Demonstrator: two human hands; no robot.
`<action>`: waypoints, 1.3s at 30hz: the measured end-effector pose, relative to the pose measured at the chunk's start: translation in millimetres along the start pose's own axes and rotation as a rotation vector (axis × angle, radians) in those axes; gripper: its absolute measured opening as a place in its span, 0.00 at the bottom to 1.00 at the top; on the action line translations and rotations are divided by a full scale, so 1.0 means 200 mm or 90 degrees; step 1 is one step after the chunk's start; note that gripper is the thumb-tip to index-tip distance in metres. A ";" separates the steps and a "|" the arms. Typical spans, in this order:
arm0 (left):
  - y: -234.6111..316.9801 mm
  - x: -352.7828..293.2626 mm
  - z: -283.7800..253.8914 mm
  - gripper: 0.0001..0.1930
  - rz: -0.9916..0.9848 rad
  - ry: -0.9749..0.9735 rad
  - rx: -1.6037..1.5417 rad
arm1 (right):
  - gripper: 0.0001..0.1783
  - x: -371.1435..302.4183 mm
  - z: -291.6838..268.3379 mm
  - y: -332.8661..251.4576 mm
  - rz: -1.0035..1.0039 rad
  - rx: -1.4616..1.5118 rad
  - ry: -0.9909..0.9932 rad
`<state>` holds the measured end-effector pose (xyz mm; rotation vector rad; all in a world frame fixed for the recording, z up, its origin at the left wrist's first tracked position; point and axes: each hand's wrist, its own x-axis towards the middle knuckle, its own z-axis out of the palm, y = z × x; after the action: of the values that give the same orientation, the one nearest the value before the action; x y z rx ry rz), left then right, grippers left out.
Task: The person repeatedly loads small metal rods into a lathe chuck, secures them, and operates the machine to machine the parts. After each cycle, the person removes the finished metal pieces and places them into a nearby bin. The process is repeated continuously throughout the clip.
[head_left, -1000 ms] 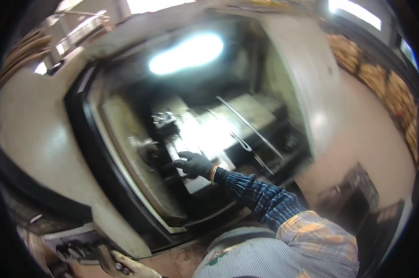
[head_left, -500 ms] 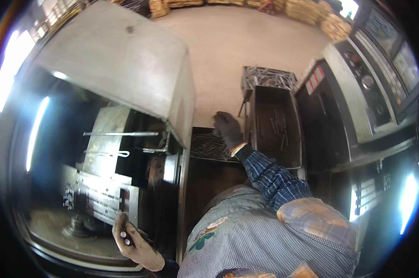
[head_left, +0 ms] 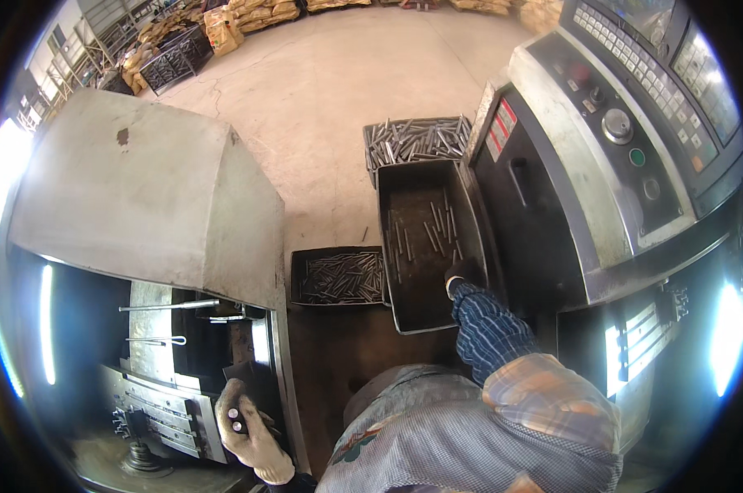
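Observation:
My left hand, in a pale, stained glove, is closed around metal rods, with two round ends showing. It is beside the opening of the left machine, near a slotted metal block. My right hand, in a dark glove, reaches into the right side of a deep black tray. Several loose metal rods lie on the tray's bottom, some just beyond that hand. Its fingers blend into the dark tray, so whether they grip a rod is hidden.
Behind the tray stands a bin heaped with rods. A lower bin of small metal pieces sits to its left. A pale machine cover rises at left; a control panel and dark machine door flank the right.
My right hand has moved from above the low bin, right and down into the black tray. The view has shifted; my left hand still holds the rods beside the left machine.

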<state>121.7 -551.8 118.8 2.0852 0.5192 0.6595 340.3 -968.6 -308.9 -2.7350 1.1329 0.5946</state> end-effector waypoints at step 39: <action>1.52 -1.68 1.63 0.16 0.776 -1.056 -0.368 | 0.49 -1.59 -1.31 2.33 -0.177 1.231 0.297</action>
<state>101.0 -1109.6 126.4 1.4675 -1.6940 -0.4428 -109.6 -1160.8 75.8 -1.1465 0.5915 -0.8482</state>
